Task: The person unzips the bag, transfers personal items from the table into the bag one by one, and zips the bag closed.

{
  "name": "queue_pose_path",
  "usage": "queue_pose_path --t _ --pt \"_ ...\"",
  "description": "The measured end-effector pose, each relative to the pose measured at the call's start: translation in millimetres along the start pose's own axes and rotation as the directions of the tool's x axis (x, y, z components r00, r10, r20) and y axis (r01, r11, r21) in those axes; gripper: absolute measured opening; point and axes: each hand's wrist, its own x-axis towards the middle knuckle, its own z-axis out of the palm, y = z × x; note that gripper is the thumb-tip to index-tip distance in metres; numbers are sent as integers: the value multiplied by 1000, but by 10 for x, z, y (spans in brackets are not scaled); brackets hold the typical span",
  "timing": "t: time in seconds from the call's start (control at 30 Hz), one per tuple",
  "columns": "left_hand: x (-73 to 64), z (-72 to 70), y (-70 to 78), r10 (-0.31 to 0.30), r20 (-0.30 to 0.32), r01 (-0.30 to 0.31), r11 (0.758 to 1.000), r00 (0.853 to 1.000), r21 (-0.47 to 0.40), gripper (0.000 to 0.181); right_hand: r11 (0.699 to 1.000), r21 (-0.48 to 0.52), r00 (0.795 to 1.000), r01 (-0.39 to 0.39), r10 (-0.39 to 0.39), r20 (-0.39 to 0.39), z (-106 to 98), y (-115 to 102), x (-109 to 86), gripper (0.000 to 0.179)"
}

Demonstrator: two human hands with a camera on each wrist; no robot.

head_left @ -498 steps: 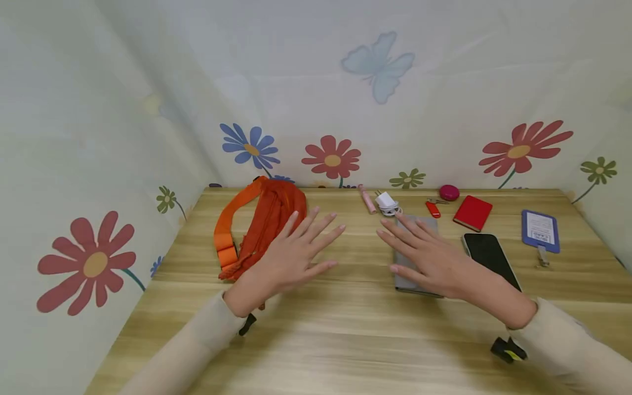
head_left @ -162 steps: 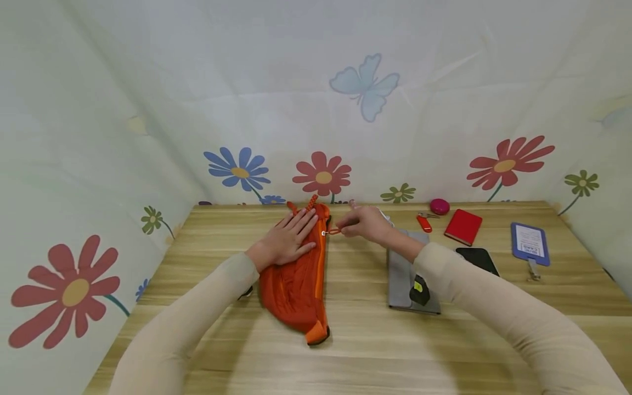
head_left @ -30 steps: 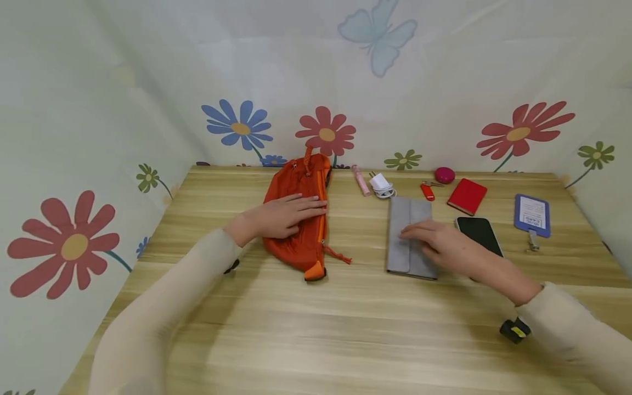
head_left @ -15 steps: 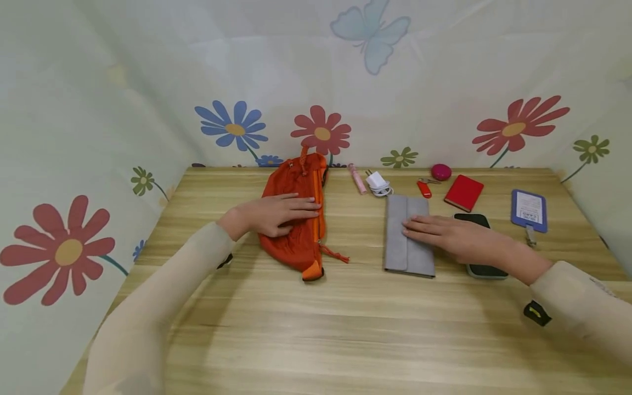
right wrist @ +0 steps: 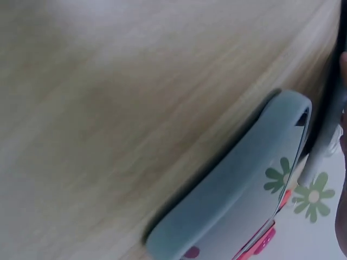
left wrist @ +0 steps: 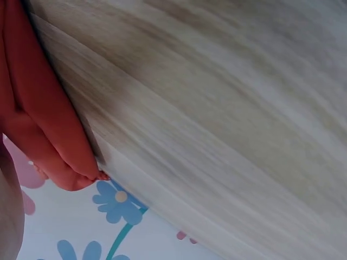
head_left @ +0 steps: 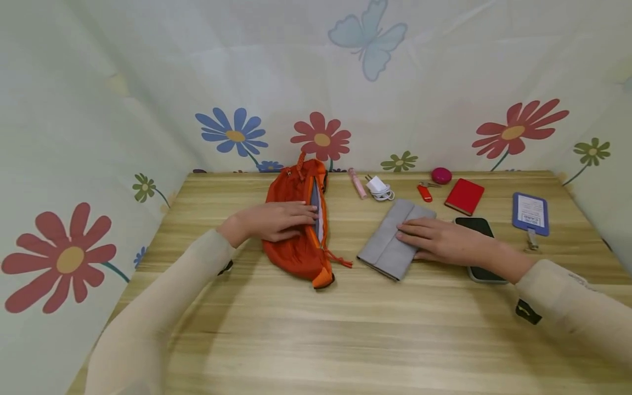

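1. In the head view, the left hand (head_left: 274, 219) was laid on the orange bag (head_left: 296, 258), its fingers extended to the edge of an unzipped opening, where grey lining was exposed.
2. The right hand (head_left: 439, 238), held well apart from the left, was rested with outstretched fingers on the grey case (head_left: 385, 247), which was set slantwise on the table (head_left: 316, 340) near the bag.
3. The phone (head_left: 476, 225) was partly covered by the right wrist.
4. Behind these, a pink tube (head_left: 357, 184), a white charger (head_left: 378, 187), a red key tag (head_left: 424, 192), a magenta round box (head_left: 441, 175) and a red booklet (head_left: 464, 196) were spread out; a blue card holder (head_left: 530, 211) was placed farther right.
5. In the left wrist view, only the bag's folds and a sliver of hand were shown at the left edge; the finger position could not be told.
6. In the right wrist view, the phone's pale blue rim was shown beside the case, whose edge was met by the partly cropped hand.
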Motion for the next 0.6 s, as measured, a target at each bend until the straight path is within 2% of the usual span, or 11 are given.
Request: queue_pose_path --t 0.1,0.17,0.37,0.43,0.6 --pt "28 -19 27 15 19 -16 1000 1000 6 50 1000 -13 1000 16 -16 -25 15 -10 63 58" --pt "53 -11 40 18 36 -19 999 999 41 51 1000 -20 999 22 -23 -25 16 -11 116 57" --pt "92 41 74 -12 67 3 990 998 144 46 998 -35 998 58 -57 40 50 2 335 62" --pt "91 46 86 -30 75 18 989 997 148 47 996 -65 997 66 -62 54 73 -2 383 55" --pt "73 54 100 -64 88 51 988 994 148 51 992 -122 1000 10 -6 30 149 -31 421 45"
